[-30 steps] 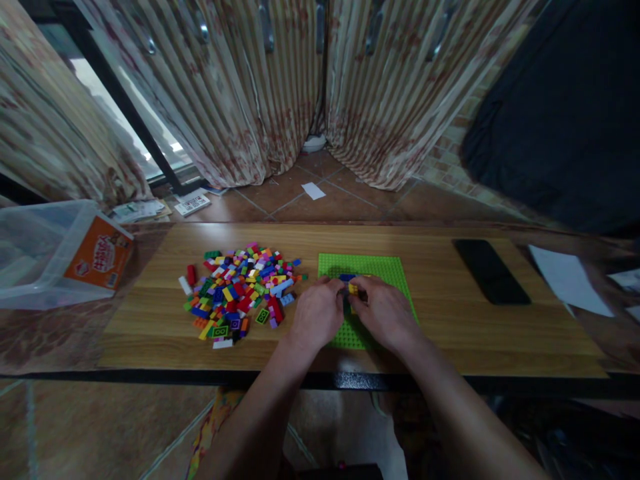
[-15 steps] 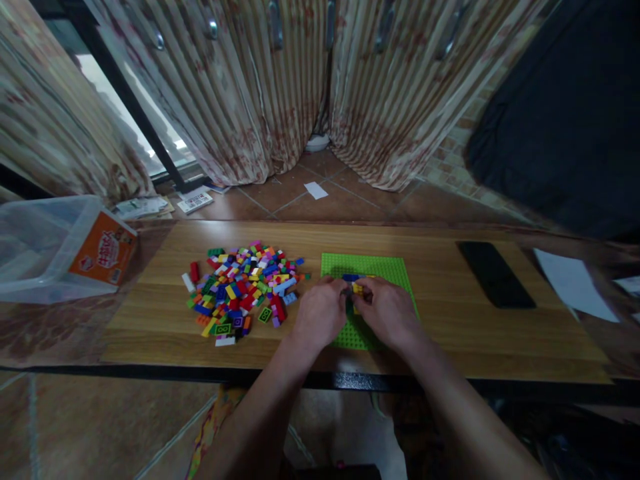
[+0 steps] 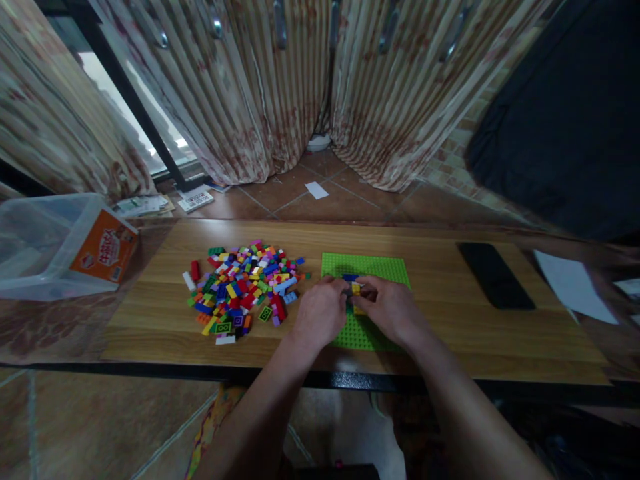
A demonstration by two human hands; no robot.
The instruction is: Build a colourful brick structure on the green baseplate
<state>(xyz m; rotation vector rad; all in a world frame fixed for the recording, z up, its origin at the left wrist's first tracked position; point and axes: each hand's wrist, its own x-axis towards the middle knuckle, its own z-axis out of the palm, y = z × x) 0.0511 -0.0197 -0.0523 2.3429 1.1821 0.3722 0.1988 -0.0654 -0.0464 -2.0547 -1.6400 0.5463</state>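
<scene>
Both hands meet over a green studded baseplate (image 3: 385, 264) on the wooden table. My left hand (image 3: 320, 310) is closed, its fingertips pressed together near the plate's middle; what they hold, if anything, is hidden. My right hand (image 3: 393, 310) pinches a small yellow brick (image 3: 356, 288) from the right, close to the left fingertips. Just behind the fingers a blue brick (image 3: 351, 277) lies on the plate. More yellow shows below the right thumb, partly covered by the hand.
A heap of loose coloured bricks (image 3: 245, 287) spreads left of the plate. A black phone-like slab (image 3: 495, 275) lies at the table's right, with white paper (image 3: 575, 283) beyond it. A clear plastic bin (image 3: 50, 247) with an orange label stands at the far left.
My right hand has shifted slightly, and its fingers have drawn back a little, showing more of the yellow brick. The left hand stays almost where it was.
</scene>
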